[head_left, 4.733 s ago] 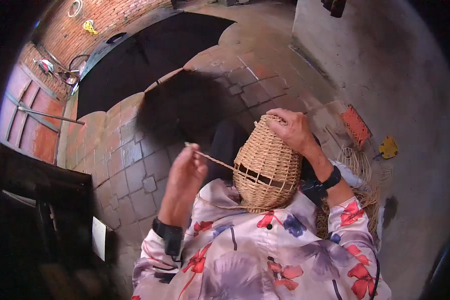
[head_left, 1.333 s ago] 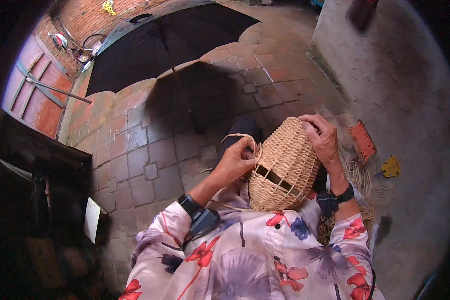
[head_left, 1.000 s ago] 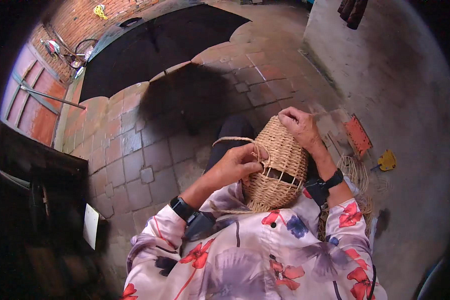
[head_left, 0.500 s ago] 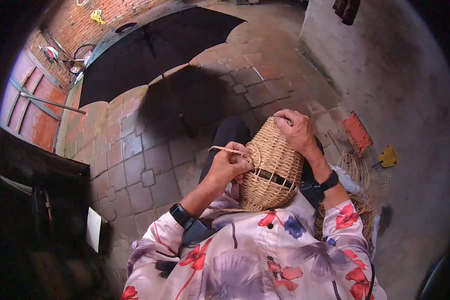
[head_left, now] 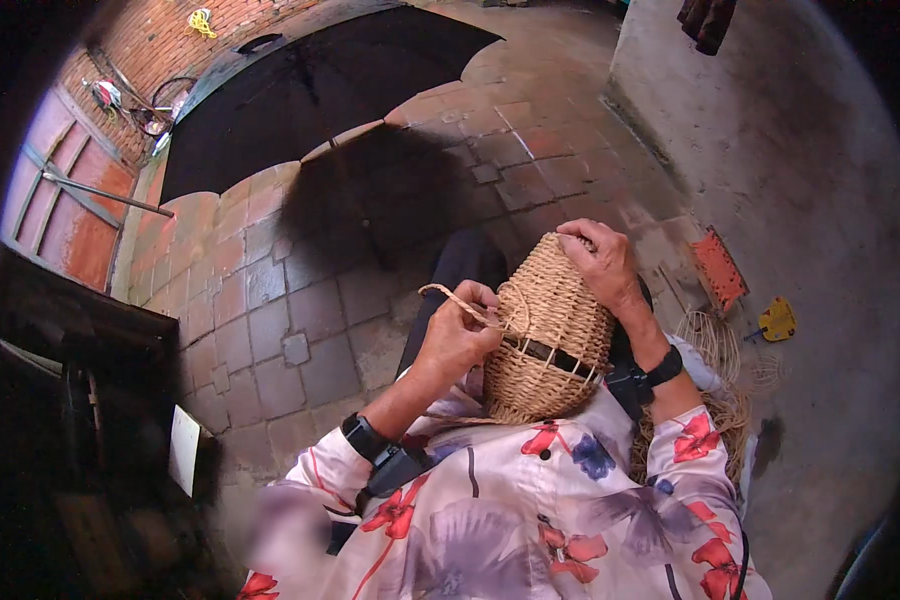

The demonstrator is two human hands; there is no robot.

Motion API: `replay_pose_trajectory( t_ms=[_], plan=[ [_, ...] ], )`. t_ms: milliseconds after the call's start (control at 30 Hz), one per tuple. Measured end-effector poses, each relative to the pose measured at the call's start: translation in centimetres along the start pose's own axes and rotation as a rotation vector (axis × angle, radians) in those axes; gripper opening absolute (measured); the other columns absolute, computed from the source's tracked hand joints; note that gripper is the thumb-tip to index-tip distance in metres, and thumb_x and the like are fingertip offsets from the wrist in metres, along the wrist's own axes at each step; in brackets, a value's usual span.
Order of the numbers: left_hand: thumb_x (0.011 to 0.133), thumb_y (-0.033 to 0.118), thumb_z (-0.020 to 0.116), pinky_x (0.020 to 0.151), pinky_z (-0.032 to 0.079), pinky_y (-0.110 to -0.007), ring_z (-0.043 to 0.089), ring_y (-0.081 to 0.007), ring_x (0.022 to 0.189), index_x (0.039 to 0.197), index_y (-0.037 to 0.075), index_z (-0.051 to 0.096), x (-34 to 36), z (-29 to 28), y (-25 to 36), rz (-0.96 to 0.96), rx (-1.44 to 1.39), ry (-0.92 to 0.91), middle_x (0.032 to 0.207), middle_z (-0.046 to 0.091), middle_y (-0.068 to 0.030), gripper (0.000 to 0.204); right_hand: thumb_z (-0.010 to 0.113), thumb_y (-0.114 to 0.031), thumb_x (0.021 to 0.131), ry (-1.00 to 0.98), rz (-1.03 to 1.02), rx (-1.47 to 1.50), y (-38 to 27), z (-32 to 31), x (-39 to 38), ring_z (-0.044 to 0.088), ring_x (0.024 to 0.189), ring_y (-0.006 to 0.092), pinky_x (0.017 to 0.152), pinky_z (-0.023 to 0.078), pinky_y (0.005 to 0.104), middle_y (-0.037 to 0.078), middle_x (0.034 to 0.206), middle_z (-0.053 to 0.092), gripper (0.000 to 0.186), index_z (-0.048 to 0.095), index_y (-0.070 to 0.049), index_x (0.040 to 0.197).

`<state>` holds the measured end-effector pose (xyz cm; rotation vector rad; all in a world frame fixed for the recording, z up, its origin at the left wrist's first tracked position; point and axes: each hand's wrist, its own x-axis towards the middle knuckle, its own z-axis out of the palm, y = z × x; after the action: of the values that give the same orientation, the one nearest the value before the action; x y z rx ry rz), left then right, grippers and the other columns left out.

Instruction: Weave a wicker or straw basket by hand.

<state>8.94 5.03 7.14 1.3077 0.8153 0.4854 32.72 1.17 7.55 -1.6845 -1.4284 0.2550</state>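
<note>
A tan woven basket [head_left: 540, 385] lies tilted across my lap, with a dark gap crossed by thin upright strands between its woven bands. My right hand [head_left: 604, 262] is closed on the basket's far end, thumb and fingers around the edge. At the basket's left side, my left hand [head_left: 462, 325] pinches a tan twisted cord [head_left: 440, 290]. One end of that cord sticks out to the left past my fingers, and the other side meets the weave near the gap. The fingertips partly hide where cord and basket join.
A large open black umbrella [head_left: 330, 90] stands on the tiled floor ahead. On the right lie coiled cord [head_left: 710, 345], an orange-red perforated block [head_left: 718, 268] and a yellow tool-like piece [head_left: 777, 319]. A dark piece of furniture [head_left: 80, 310] stands at left, a concrete wall beyond the right side.
My left fingers have shifted slightly on the cord, which now slants more steeply down into the weave. The basket and right hand sit almost as before; the whole view has tilted a little.
</note>
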Motion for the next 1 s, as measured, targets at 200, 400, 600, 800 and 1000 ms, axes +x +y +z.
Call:
replay_pose_trajectory(
  t_ms=[200,400,600,800,1000],
  plan=[
    [0.072,0.006,0.065,0.062,0.05,-0.036,0.065,-0.0245,0.068,0.096,0.007,0.055,0.3,0.4,0.0,0.318,0.61,0.195,0.07,0.062,-0.0099,0.026,0.061,-0.019,0.083,0.027,-0.093,-0.043,0.1,-0.1,0.1,0.064,0.084,0.0305,0.075,0.05,0.0375,0.014,0.089,0.068,0.02,0.067,-0.002,0.092],
    [0.074,0.017,0.065,0.069,0.052,-0.041,0.067,-0.0337,0.077,0.093,0.009,0.061,2.8,-8.2,-2.7,0.29,0.86,0.557,0.078,0.066,-0.016,0.021,0.06,-0.016,0.083,0.023,-0.142,-0.133,0.6,0.1,-0.3,0.064,0.084,0.0311,0.074,0.05,0.0377,0.013,0.088,0.068,0.017,0.066,-0.003,0.091],
    [0.079,0.034,0.068,0.068,0.052,-0.032,0.064,-0.019,0.081,0.117,0.006,0.059,-1.8,-26.1,-9.2,-0.242,0.527,0.311,0.101,0.065,-0.014,0.048,0.061,-0.021,0.081,-0.005,-0.044,0.007,-0.1,-0.3,0.7,0.065,0.08,0.0328,0.072,0.05,0.0401,0.016,0.087,0.068,0.02,0.065,-0.003,0.09],
    [0.079,0.051,0.066,0.066,0.053,-0.032,0.066,-0.0208,0.073,0.104,0.002,0.067,-4.3,-21.3,-7.1,-0.178,0.964,0.667,0.094,0.069,-0.0118,0.055,0.06,-0.042,0.076,-0.387,0.234,-0.463,-1.1,1.5,3.3,0.063,0.089,0.0374,0.076,0.049,0.0428,0.018,0.092,0.067,0.039,0.068,-0.007,0.092],
    [0.088,0.039,0.065,0.048,0.044,-0.021,0.053,-0.007,0.058,0.107,0.007,0.068,-5.1,-7.2,0.9,-0.362,0.01,-0.212,0.075,0.061,-0.001,0.038,0.061,-0.036,0.077,-0.224,0.022,-0.284,0.1,0.0,2.6,0.063,0.085,0.0348,0.075,0.049,0.0418,0.015,0.089,0.065,0.034,0.068,-0.006,0.091]
  ],
)
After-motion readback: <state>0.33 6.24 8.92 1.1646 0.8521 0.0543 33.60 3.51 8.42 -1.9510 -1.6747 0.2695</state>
